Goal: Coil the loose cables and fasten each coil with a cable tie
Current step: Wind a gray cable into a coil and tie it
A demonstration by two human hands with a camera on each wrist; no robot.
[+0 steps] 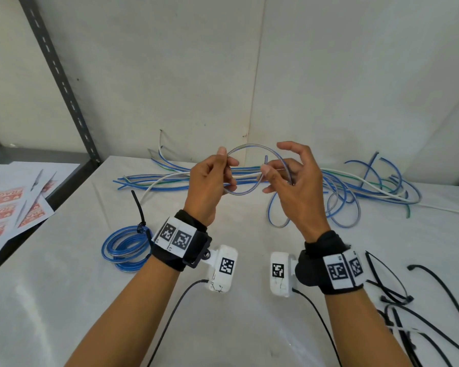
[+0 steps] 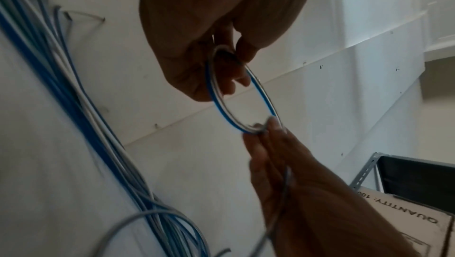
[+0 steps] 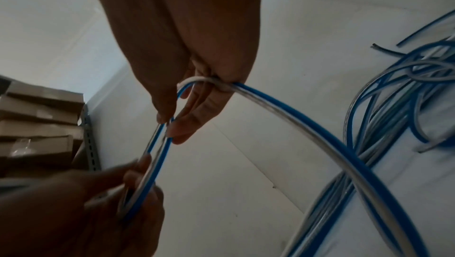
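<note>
Head view looks down from above, wrist views close underneath, sharing hands (image 1: 249, 181)

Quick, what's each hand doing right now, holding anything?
Left hand: pinches the left side of the cable loop.
Right hand: grips the right side of the same loop, upper fingers spread.

- Bare forearms, no sleeves.
- Black fabric wrist straps (image 1: 182, 250), each bearing white panels printed with black square-code markers.
- White camera housings (image 1: 223, 268) bracketed under both wrists, coded too.
- Thin black leads (image 1: 175, 308) trailing from each housing.
</note>
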